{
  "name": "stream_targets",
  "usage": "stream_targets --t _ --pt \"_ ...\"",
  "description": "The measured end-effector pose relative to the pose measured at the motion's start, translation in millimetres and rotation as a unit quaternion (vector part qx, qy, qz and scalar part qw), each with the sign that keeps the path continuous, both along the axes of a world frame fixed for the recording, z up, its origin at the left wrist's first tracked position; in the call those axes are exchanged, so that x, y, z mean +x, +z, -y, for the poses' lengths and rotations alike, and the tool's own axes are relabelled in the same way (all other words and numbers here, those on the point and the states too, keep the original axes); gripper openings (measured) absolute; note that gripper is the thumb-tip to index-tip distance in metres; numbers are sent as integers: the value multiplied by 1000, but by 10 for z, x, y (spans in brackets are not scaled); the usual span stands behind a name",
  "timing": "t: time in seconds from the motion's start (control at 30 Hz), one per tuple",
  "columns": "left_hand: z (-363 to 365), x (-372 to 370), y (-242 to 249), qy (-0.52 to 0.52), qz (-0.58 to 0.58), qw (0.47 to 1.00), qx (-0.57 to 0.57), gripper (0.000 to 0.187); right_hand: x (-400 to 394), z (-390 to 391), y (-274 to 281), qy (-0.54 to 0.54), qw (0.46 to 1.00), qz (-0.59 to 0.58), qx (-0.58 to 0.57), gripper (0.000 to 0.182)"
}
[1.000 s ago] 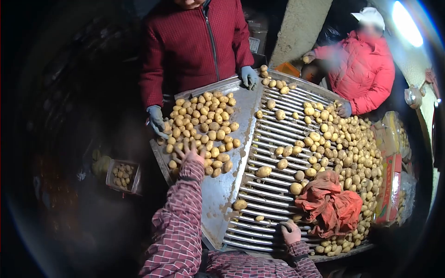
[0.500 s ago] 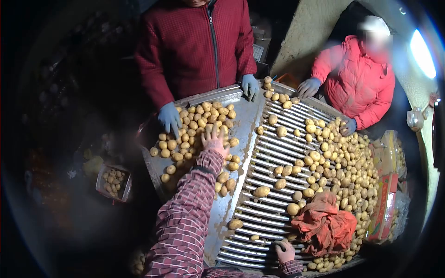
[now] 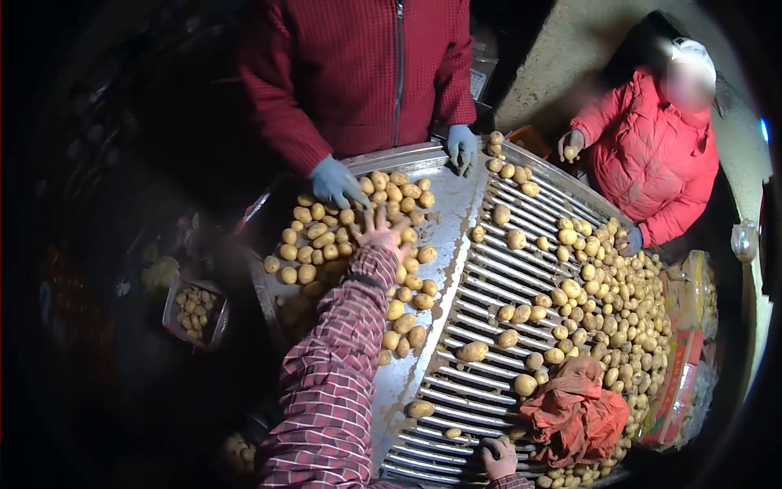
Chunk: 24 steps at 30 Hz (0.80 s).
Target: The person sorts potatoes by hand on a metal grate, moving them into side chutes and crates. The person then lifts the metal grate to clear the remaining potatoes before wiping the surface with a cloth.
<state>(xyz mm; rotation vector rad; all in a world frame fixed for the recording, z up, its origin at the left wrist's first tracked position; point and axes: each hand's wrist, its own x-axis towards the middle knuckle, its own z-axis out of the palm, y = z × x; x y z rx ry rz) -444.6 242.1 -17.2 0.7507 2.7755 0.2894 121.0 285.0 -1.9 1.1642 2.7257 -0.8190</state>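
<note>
My left hand [image 3: 381, 235] lies with spread fingers on the pile of potatoes [image 3: 323, 238] on the metal tray [image 3: 444, 189]. Its fingertips are close to the gloved hand [image 3: 336, 184] of the person in the maroon jacket. My right hand [image 3: 499, 458] rests low on the roller grate [image 3: 464, 391], fingers curled together; what lies under them is hidden. Just right of it, a crumpled red cloth [image 3: 577, 411] covers part of the potatoes there. A few single potatoes, such as a large potato [image 3: 472, 351], sit on the bars between my hands.
Opposite stands a person in a maroon jacket [image 3: 358, 81]. A person in a red padded jacket [image 3: 656, 155] is at the far right, a potato [image 3: 571, 152] in one hand. Many potatoes [image 3: 627, 326] cover the grate's right side. A box of potatoes [image 3: 171, 314] stands left, cartons [image 3: 674, 391] right.
The view has shifted slightly. The maroon-jacketed person's hand has moved across the pile towards my left hand. The red-jacketed person's hand has lifted off the grate's edge with a potato.
</note>
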Motion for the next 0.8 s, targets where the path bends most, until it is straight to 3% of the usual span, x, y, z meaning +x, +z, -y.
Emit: stream_targets --t 0.1,0.17,0.27,0.33,0.43,0.5,0.53,0.6,0.7,0.8 --pt "215 516 -29 -83 -51 995 37 57 -39 38 10 1 1000 2 11 23" --pt "347 968 128 -109 12 994 27 63 -41 50 -11 -12 1000 14 10 23" --pt "622 1437 157 -137 12 988 68 67 -10 38 -13 -8 1000 10 18 25" --pt "796 1553 110 -133 137 977 100 65 -28 33 19 -10 1000 9 16 25" --pt "1329 1160 -331 -3 139 952 274 49 20 19 -45 -8 1000 10 3 28" --pt "1564 787 -99 103 -8 971 217 40 38 13 -59 2 1000 9 10 29" --pt "1652 727 169 131 -129 980 74 38 38 17 -48 -4 1000 15 9 28" --pt "1946 280 -617 11 -156 984 86 40 40 7 -41 11 1000 -5 12 27" --pt "1683 259 133 26 53 994 -95 49 49 3 -108 12 1000 -5 26 26" --pt "1748 229 83 86 194 970 -120 80 17 33 -18 10 999 9 37 26"
